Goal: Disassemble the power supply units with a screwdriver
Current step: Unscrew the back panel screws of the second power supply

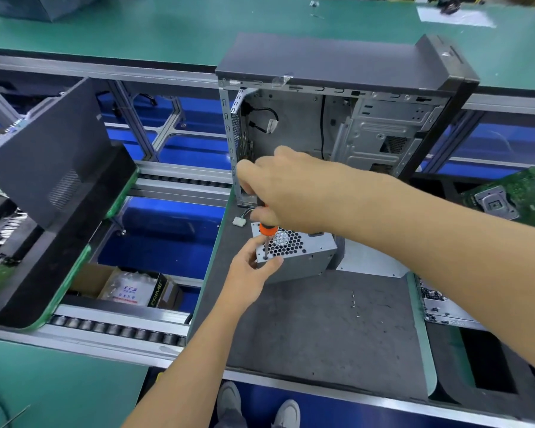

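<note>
Your right hand [278, 193] grips the orange-collared screwdriver [267, 230] upright over the power supply unit [303, 257] — your left hand [252, 267] pinches its shaft at the corner.

One power supply unit [297, 253], one screwdriver [267, 231], one open computer case [337, 118], one motherboard [513, 196].

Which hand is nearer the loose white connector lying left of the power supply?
Right. The right hand grips the screwdriver just above and beside the white connector; the left hand holds the power supply corner lower down.
</note>
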Tool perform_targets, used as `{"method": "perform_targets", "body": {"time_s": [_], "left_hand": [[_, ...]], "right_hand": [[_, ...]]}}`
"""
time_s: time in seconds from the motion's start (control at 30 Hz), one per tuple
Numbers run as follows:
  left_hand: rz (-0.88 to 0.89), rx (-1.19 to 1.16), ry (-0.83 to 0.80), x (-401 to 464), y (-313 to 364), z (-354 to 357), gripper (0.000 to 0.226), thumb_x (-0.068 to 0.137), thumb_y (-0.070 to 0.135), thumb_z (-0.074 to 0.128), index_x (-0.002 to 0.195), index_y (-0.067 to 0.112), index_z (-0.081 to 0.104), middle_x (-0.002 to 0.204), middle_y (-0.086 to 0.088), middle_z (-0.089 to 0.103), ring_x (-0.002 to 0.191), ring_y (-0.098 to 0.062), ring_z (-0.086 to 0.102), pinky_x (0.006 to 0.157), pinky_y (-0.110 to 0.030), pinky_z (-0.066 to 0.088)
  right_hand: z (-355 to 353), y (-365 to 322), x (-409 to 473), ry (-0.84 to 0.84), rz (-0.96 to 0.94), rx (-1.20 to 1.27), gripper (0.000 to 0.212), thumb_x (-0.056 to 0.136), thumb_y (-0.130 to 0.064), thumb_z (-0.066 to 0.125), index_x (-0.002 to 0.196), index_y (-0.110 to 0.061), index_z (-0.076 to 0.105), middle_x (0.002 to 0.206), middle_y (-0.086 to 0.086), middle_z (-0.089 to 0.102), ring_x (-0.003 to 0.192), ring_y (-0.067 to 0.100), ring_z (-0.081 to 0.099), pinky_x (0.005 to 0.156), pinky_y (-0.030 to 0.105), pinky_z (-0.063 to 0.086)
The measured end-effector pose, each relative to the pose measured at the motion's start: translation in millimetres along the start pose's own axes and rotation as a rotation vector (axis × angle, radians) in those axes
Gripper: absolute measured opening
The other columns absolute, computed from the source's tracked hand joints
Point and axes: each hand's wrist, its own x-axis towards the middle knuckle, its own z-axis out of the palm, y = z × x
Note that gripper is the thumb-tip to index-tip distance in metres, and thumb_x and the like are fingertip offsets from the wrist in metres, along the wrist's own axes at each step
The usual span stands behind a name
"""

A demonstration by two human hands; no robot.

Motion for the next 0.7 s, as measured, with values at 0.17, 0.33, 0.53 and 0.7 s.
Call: {"method": "perform_targets", "body": {"time_s": [0.17,0.33,0.53,0.7], "left_hand": [[-0.016,-0.005,-0.019,-2,3,-1,0.045,0.090,0.026,0.074,0.128,0.046,0.059,0.117,0.028,0.066,0.106,0.007,0.061,0.084,-0.011,0.046],[-0.007,0.003,-0.019,-3,2,-2,0.043,0.089,0.028,0.074,0.120,0.054,0.060,0.118,0.030,0.064,0.100,0.008,0.060,0.081,-0.009,0.044],[-0.013,0.019,-0.042,-2,-1,-3,0.042,0.088,0.032,0.074,0.120,0.056,0.058,0.116,0.027,0.066,0.093,0.005,0.060,0.084,-0.021,0.044],[-0.006,0.025,-0.075,-1,-1,-7,0.042,0.089,0.034,0.073,0.121,0.056,0.058,0.113,0.032,0.064,0.096,0.007,0.060,0.083,-0.019,0.045]], "right_hand": [[-8,9,-5,-0.167,0.049,0.321,0.027,0.092,-0.038,0.061,0.111,-0.029,0.044,0.096,-0.008,0.040,0.098,0.021,0.040,0.065,0.033,0.036],[-9,-3,-7,-0.054,0.266,-0.138,0.067,0.089,-0.078,0.024,0.078,-0.013,0.040,0.069,0.000,0.036,0.054,0.018,0.030,0.046,0.030,0.020],[-9,0,-4,-0.070,0.208,-0.015,0.031,0.100,-0.048,0.043,0.098,-0.018,0.037,0.070,-0.001,0.032,0.057,0.021,0.035,0.051,0.032,0.030],[-12,11,-9,-0.156,0.165,0.301,0.028,0.091,-0.039,0.065,0.106,-0.028,0.043,0.090,-0.012,0.044,0.082,0.010,0.046,0.062,0.030,0.037]]}}
